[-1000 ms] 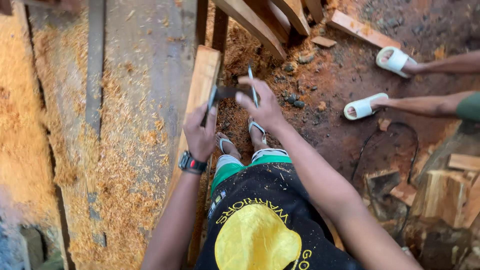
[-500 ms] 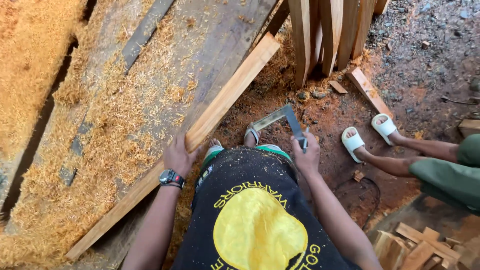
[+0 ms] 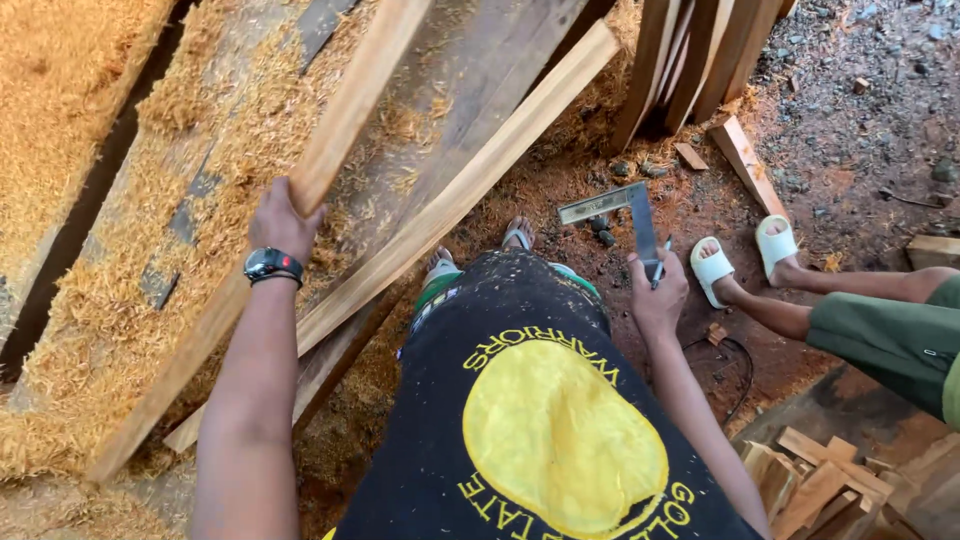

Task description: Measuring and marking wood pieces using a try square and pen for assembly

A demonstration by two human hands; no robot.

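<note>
Plainly the step in hand looks like picking out or shifting a length of timber: the left hand (image 3: 283, 218), with a dark wristwatch (image 3: 272, 264) on it, is closed around a long wooden plank (image 3: 330, 150) partway along its length, and the plank runs at a slant from the near left of the workbench (image 3: 130, 230) up toward its far edge. A second plank (image 3: 480, 175) lies just beside it along the bench's right edge, apart from the hand. The right hand (image 3: 657, 295) is shut on the stock of a metal try square (image 3: 620, 210) together with a thin pencil-like stick, held off the bench over the reddish dirt floor (image 3: 850, 140). Judging from this, the next move calls for settling the gripped plank flat and steady before the square can meet an edge. Sawdust and shavings (image 3: 70, 110) heap across the bench's left side. No container shows anywhere; offcuts (image 3: 810, 480) simply lie piled loose on the ground at lower right, near another person's legs in white sandals (image 3: 745, 255)
</note>
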